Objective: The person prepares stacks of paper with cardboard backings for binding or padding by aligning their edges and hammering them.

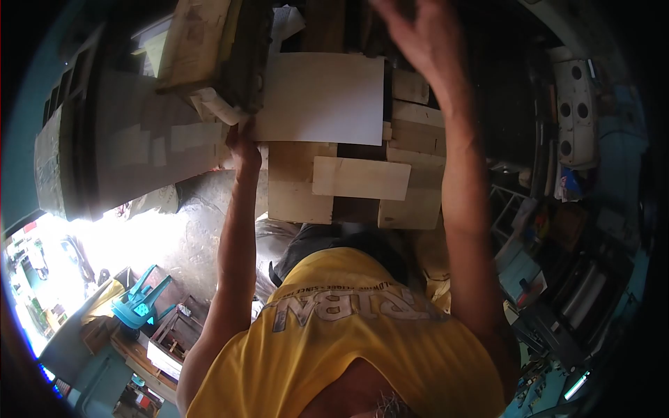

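A pale, flat sheet lies in front of me on the wooden work surface. My left hand is at its lower left corner, in the shadow beneath a white roll; its fingers are mostly hidden. Raised at the top of the view, my right hand is beyond the sheet's right side, fingers stretched out and slightly blurred, with nothing visible in it. Nearer my body, a small rectangular pale board lies across the wooden blocks.
A large wooden block-like part stands just above my left hand. To the left is a broad grey panel with paper pieces on it. Wooden blocks border the sheet's right. A turquoise plastic chair stands behind at lower left.
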The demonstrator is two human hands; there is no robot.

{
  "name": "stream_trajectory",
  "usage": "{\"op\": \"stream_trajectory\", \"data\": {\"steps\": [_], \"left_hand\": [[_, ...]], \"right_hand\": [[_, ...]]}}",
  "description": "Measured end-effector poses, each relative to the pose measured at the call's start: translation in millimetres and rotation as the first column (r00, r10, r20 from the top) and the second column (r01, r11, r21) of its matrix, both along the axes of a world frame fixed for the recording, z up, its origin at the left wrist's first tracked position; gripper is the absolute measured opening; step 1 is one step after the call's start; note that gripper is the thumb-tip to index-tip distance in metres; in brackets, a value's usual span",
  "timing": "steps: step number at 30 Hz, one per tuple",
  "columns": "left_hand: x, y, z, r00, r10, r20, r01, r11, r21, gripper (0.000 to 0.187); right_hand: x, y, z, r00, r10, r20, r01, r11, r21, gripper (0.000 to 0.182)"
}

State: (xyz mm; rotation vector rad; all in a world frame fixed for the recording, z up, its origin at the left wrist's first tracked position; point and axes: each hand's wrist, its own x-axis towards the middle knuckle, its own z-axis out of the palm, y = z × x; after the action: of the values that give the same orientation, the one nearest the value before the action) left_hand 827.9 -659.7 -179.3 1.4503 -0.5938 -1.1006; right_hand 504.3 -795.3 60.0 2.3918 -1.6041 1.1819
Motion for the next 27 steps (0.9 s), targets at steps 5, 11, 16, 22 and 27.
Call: {"op": "stream_trajectory", "data": {"steps": [5,11,16,22,27], "left_hand": [[-2,3,-4,0.998,0.051,-0.04,-0.056,0.989,-0.136,0.04],[-7,2,-4,0.998,0.041,-0.042,-0.049,0.98,-0.194,0.043],[-11,0,7,0.996,0.08,0.029,-0.075,0.986,-0.147,0.043],[-8,-1,4,0.997,0.056,-0.048,-0.061,0.994,-0.096,0.045],[-10,1,20,0.986,0.089,-0.141,-0.094,0.995,-0.026,0.046]], "right_hand": [[14,29,-29,0.97,-0.14,-0.2,0.239,0.714,0.658,0.077],[25,51,-48,0.958,-0.244,-0.153,0.273,0.604,0.749,0.075],[21,53,-89,0.958,-0.274,-0.08,0.257,0.708,0.657,0.079],[19,59,-109,0.97,-0.244,-0.004,0.196,0.77,0.607,0.069],[30,76,-168,0.947,-0.312,0.081,0.235,0.84,0.489,0.062]]}}
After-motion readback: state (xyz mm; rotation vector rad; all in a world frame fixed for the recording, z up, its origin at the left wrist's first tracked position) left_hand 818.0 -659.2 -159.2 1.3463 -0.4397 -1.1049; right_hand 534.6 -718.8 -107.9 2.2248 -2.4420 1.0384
